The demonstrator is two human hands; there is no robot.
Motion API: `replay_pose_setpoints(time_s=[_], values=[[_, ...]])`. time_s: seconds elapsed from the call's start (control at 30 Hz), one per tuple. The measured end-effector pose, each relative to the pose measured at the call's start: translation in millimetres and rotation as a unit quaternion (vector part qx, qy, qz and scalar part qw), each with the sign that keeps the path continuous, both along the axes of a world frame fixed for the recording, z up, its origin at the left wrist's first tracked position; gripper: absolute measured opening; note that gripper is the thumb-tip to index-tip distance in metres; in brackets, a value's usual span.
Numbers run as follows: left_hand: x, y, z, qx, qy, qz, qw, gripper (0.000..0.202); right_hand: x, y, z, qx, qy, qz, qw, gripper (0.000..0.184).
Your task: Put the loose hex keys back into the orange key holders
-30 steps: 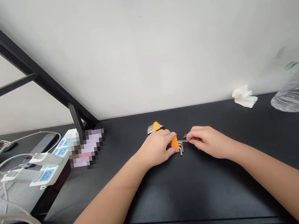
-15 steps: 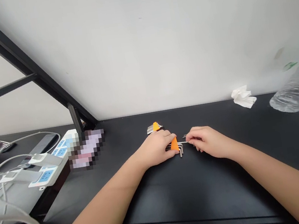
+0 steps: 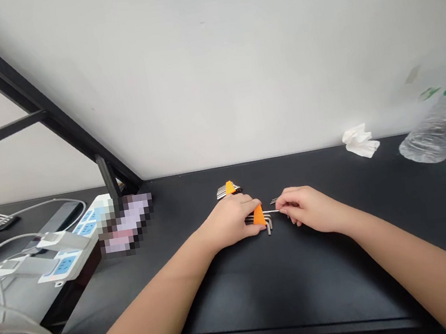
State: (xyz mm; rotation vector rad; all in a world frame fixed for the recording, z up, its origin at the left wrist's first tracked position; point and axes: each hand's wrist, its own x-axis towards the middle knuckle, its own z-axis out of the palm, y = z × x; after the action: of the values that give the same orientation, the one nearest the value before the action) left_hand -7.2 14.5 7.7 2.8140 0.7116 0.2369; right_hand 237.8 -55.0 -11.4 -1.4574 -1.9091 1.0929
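Note:
My left hand [image 3: 233,220] is closed around an orange hex key holder [image 3: 258,215] low over the black table. Several L-shaped hex keys [image 3: 268,225] sit in it, their bent ends pointing toward me. Fingertips of my right hand [image 3: 303,209] pinch a thin hex key [image 3: 271,211] whose shaft runs to the holder's right side; how far it goes in is hidden. Just behind the right fingers lie small loose hex keys [image 3: 273,201], partly covered. A second orange holder with several keys [image 3: 229,188] rests beyond my left hand.
A crumpled tissue [image 3: 361,142] and a clear plastic bottle [image 3: 439,127] with a green label stand near the wall at right. On the left are a white power strip [image 3: 76,244] with plugs and cables, a blurred-out item [image 3: 130,221], and a black metal frame [image 3: 69,136].
The whole view has shifted slightly. Both hands keep nearly the same grip and place, the thin hex key still between the right fingers and the holder.

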Motion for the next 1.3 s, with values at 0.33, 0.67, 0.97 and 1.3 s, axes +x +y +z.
replay_pose_setpoints(time_s=[0.33, 0.67, 0.97, 1.3], values=[[4, -1, -8.5, 0.021, -0.023, -0.028, 0.999, 0.015, -17, -1, -6.4, -0.047, 0.081, -0.024, 0.995, 0.014], [7, -4, -14.6, -0.018, -0.061, -0.012, 0.998, 0.031, -21, -1, -3.0, -0.111, 0.131, -0.016, 0.985, 0.013], [10, -10, -12.6, -0.084, -0.080, 0.020, 0.993, 0.040, -24, 1, -3.6, -0.106, 0.168, -0.071, 0.977, 0.015], [12, -14, -21.5, -0.110, -0.129, 0.076, 0.983, 0.054, -23, 1, -3.2, -0.116, 0.136, -0.059, 0.982, 0.017]])
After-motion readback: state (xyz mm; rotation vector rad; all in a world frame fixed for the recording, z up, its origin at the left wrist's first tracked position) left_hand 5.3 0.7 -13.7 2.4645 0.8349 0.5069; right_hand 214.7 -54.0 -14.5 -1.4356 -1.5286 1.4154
